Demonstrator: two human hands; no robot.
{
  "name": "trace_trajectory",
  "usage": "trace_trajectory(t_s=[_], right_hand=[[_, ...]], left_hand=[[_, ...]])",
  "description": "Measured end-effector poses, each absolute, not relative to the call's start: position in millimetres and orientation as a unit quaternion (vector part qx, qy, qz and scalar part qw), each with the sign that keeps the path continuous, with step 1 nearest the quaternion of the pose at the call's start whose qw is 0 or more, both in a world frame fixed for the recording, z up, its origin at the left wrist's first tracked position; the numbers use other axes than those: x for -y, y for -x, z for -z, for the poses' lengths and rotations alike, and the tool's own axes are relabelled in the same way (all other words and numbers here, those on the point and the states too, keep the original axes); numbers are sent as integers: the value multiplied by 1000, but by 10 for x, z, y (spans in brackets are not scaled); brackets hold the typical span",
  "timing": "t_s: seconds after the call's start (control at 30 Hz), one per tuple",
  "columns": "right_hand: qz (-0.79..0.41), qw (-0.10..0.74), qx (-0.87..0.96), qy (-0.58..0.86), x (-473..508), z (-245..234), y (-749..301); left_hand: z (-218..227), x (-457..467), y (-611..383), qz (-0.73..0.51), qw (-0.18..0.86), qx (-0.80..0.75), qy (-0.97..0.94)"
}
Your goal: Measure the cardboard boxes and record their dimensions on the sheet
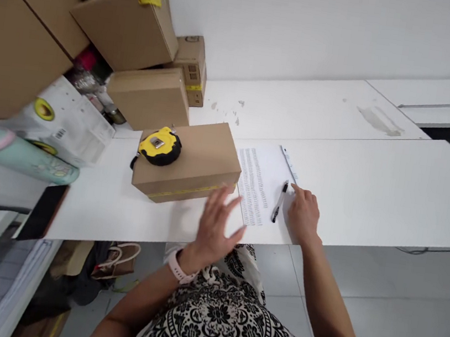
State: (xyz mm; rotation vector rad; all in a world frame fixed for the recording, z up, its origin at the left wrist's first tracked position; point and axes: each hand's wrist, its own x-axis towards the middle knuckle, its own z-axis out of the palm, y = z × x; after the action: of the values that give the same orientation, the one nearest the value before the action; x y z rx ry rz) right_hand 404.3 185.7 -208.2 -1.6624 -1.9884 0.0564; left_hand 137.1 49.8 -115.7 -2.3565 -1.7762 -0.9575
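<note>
Ok so what I've got on my feed rn: cardboard box (pixel 205 160) sitting on the white table (pixel 351 192), just L of a printed sheet (pixel 272 167). Box is plain brown, longish, top closed, w/ a strip of yellow tape along the near side. Tape measure (pixel 160 147) is lying on the L end of the top, chunky yellow case w/ black edging + a silvery plate in the middle.

Sheet has columns of tiny print, way too small for me to read tbh. Pen (pixel 280 201) lies on its R part, see-thru barrel w/ black at both ends. Thin whitish-blue strip (pixel 289 164) is up along the R edge, can't make out what it is.

L hand (pixel 217 220) (pink watch strap (pixel 180 267)) has its fingers spread, thumb well out, nothing in it, bit blurry. It's by the box's near R corner, can't tell if it's touching. R hand (pixel 304 213) is palm down just R of the pen, index stretched toward the strip's lower end, others curled under. Can't tell from here if they're pressed together or pinching smth.

Far L: mint bottle (pixel 37 161) + more boxes (pixel 123 28).
</note>
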Motion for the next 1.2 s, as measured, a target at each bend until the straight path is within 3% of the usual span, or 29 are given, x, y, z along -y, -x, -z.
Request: trace_trajectory(t_s=[0.13,0.33,0.43,0.57,0.67,0.77,0.93,1.2], right_hand=[[-3,327,717,616,-1741,1983,-3943],[-54,444,689,570,-1426,1623,-3429],[-106,493,669,546,-1209,1406,-3187],[-317,523,641,464,-992,1026,-2955],[-519,481,607,362,-964,743,-2794],[-645,408,574,298,-975,578,-2615],[-713,342,557,255,-1070,502,-2391],[-632,470,535,307,-2287,476,-2599]], left_hand=[[648,-718,-475,406,172,681,585],[438,-1168,137,363,35,779,510],[446,-1082,82,451,-10,743,494],[480,-647,-90,607,-268,569,486],[446,-317,-244,588,-477,452,472],[378,-137,-359,540,-578,415,450],[285,-129,-259,543,-571,454,416],[-78,-562,718,615,-388,617,300]])
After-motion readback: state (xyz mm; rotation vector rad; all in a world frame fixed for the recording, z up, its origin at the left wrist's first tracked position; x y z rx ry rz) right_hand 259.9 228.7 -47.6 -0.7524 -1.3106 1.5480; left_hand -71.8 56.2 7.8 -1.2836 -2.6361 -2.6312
